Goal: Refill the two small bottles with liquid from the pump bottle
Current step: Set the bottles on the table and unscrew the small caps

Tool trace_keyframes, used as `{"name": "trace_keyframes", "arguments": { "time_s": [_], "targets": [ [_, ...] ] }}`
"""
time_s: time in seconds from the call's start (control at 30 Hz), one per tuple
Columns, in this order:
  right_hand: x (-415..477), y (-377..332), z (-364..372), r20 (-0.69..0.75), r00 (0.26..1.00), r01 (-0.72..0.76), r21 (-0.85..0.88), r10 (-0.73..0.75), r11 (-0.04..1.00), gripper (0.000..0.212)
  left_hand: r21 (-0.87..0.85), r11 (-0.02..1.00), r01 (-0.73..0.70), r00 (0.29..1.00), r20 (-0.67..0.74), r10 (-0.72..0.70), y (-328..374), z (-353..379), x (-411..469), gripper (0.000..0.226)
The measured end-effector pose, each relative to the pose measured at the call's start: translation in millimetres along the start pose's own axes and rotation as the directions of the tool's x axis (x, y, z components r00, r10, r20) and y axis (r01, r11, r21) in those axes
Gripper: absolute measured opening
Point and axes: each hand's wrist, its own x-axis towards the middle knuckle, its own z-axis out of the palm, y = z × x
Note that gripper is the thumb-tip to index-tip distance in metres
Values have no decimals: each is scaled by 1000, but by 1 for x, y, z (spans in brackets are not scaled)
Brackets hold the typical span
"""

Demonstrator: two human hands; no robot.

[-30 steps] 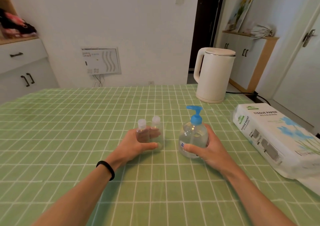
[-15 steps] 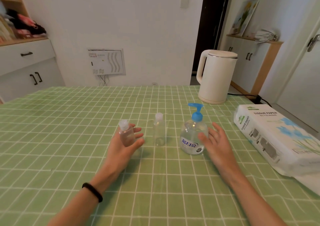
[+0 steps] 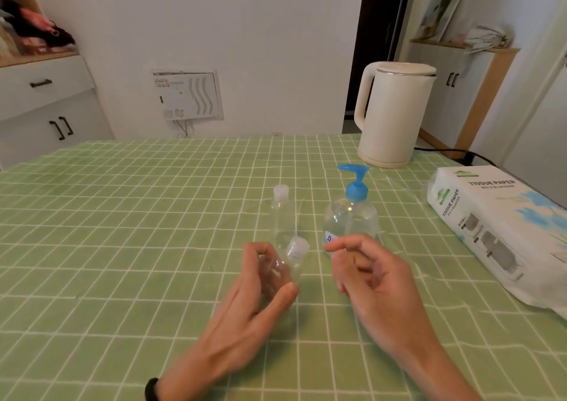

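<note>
My left hand [image 3: 254, 296] holds one small clear bottle [image 3: 290, 258] above the green checked tablecloth, tilted so its white cap points up and right. The other small clear bottle [image 3: 281, 213] stands upright just behind it. A clear pump bottle [image 3: 351, 213] with a blue pump head stands to the right, about half full of liquid. In front of the pump bottle my right hand [image 3: 368, 275] hovers with loosely curled fingers, holding nothing, its fingertips a short gap from the held bottle's cap.
A white electric kettle [image 3: 392, 113] stands at the back right with its cord running off the table. A pack of tissue paper [image 3: 503, 232] lies along the right edge. White cabinets stand at the left and behind the table.
My left hand has carried the small bottle rightward and tilted it toward my right hand. My right hand has drawn back from the pump bottle toward the held bottle's cap.
</note>
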Motion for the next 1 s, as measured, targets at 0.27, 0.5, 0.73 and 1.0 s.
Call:
{"name": "trace_keyframes", "arguments": {
  "time_s": [0.27, 0.5, 0.73, 1.0],
  "targets": [
    [-3, 11, 5, 5, 999, -42, -148, 43, 988, 37, 71, 997, -7, 997, -71, 12, -8, -6, -1, 43],
    [-2, 12, 2, 77, 996, -32, -201, 49, 979, 21, -24, 999, 24, 997, -73, -26, -9, -10, 1, 47],
    [-1, 8, -3, 120, 992, 60, -268, -28, 962, 17, -123, 990, 64, 995, -64, -73, -7, -8, 0, 44],
    [0, 13, -8, 108, 993, -22, -297, 56, 955, 60, -111, 993, 49, 996, -74, -58, -11, -10, 0, 40]
  ]
}}
